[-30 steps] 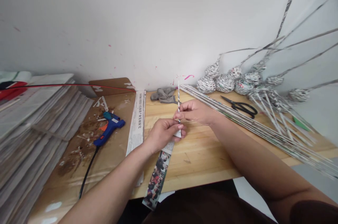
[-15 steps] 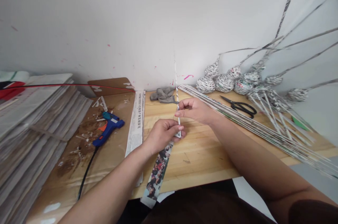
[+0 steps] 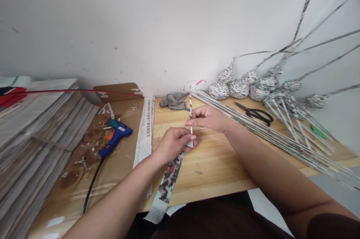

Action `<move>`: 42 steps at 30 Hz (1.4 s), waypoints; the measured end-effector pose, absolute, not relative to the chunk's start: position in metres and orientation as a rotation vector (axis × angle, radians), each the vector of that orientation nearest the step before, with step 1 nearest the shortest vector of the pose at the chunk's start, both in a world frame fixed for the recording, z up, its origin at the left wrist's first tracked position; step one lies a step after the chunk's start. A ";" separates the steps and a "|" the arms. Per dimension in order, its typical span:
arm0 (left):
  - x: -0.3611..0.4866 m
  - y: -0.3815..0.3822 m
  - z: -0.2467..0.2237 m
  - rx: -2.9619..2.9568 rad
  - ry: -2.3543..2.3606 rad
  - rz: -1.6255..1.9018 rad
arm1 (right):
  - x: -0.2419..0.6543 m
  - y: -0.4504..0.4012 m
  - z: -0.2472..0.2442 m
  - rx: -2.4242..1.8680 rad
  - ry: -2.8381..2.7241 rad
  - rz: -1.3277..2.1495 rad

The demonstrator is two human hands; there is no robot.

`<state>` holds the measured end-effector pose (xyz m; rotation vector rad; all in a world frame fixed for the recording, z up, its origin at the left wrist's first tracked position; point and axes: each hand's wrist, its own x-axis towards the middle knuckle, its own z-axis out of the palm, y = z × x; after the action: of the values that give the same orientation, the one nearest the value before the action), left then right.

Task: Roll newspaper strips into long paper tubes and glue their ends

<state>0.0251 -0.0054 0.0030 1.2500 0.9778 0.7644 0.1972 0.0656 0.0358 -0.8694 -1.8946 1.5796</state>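
Note:
A thin rolled newspaper tube (image 3: 191, 104) stands nearly upright above the wooden table, its top end blurred against the wall. My right hand (image 3: 206, 118) pinches the tube between thumb and fingers. Just below, my left hand (image 3: 176, 140) grips the bottom of the tube, where a flat newspaper strip (image 3: 168, 182) joins it. This strip, printed with a colour picture, slants down toward me and hangs past the table's front edge. Part of the join is hidden by my left fingers.
Left: a blue glue gun (image 3: 116, 139) on cardboard, stacked newspapers (image 3: 56, 130) and cut newspaper strips (image 3: 144, 130). Behind my hands is a grey cloth (image 3: 174, 101). Right: long paper tubes (image 3: 253, 130), black scissors (image 3: 255, 113) and several woven paper gourds (image 3: 239, 88) with long stems.
The tube has tipped slightly, and its visible top now looks lower. The strip's free end has shifted left and a little toward me. Both hands stay nearly in place.

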 end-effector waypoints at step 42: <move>0.025 -0.004 0.000 1.443 1.075 0.797 | 0.188 0.046 0.048 -0.916 -2.015 0.546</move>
<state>0.0245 -0.0038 0.0004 1.4431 1.0747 0.7965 0.1877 0.0458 0.0478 -0.9161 -2.0152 0.5458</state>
